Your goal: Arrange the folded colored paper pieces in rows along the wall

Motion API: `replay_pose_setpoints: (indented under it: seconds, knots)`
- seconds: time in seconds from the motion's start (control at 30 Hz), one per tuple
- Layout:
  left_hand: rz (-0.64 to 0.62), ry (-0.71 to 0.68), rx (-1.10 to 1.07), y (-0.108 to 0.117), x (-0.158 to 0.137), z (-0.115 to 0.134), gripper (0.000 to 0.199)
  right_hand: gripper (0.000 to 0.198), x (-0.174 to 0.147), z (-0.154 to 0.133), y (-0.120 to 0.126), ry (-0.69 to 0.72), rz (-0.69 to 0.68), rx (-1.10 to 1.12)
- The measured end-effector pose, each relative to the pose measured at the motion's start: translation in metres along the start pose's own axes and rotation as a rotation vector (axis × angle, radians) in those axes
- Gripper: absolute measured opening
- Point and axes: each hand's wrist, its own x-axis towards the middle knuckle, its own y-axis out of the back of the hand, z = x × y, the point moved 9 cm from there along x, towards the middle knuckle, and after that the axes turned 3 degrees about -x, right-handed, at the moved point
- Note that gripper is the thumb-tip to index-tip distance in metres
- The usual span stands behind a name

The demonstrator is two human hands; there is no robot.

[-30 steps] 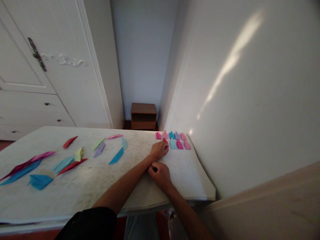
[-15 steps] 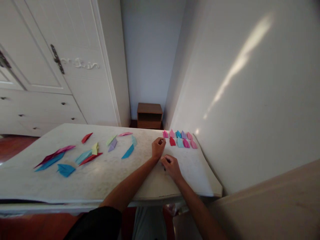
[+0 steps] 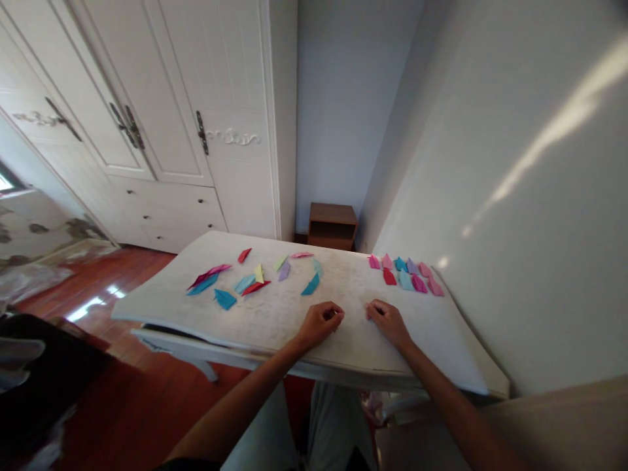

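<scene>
My left hand (image 3: 322, 323) is closed loosely above the front middle of the white table (image 3: 206, 327), its fingers curled and nothing visible in them. To its right, my right hand (image 3: 388, 320) is also closed, thumb and fingers together, with nothing seen in it. Two rows of small folded-paper pieces stand at the table's right end, among them a red folded paper (image 3: 389, 277) and a magenta folded paper (image 3: 418, 282). Other folded papers lie scattered at left: a blue one (image 3: 311, 284) nearest my left hand, a lilac one (image 3: 284, 271) and a red one (image 3: 256, 288).
A white wall (image 3: 530, 281) borders the table on the right. Behind it stand a white wardrobe (image 3: 240, 183) and a small brown cabinet (image 3: 333, 212). A dark bag-like object (image 3: 49, 386) sits on the red floor at left.
My view has swung left, showing more floor and wardrobe. Both hands have drawn back toward the table's front edge and moved apart, away from the paper rows.
</scene>
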Motion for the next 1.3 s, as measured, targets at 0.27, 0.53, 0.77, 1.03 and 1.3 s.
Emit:
replay_pose_setpoints:
  seconds: [0.27, 0.53, 0.77, 1.03, 1.3]
  knots:
    - [0.114, -0.036, -0.100, 0.023, -0.020, 0.001, 0.016, 0.038, 0.023, -0.054, -0.035, 0.013, 0.104, 0.089]
    - [0.334, -0.020, -0.265, 0.051, -0.024, -0.010, 0.013, 0.022, 0.069, -0.204, -0.133, 0.341, -0.126, 0.172]
    - [0.312, -0.133, -0.220, 0.054, -0.032, 0.003, 0.010, 0.042, 0.107, -0.257, -0.227, 0.491, -0.431, -0.445]
    - [0.336, -0.075, -0.203, 0.059, -0.031, -0.003, 0.015, 0.022, 0.113, -0.243, -0.271, 0.455, -0.547, -0.555]
    - [0.275, -0.089, -0.227, 0.053, -0.030, 0.000, 0.013, 0.007, 0.113, -0.245, -0.238, 0.489, -0.448, -0.330]
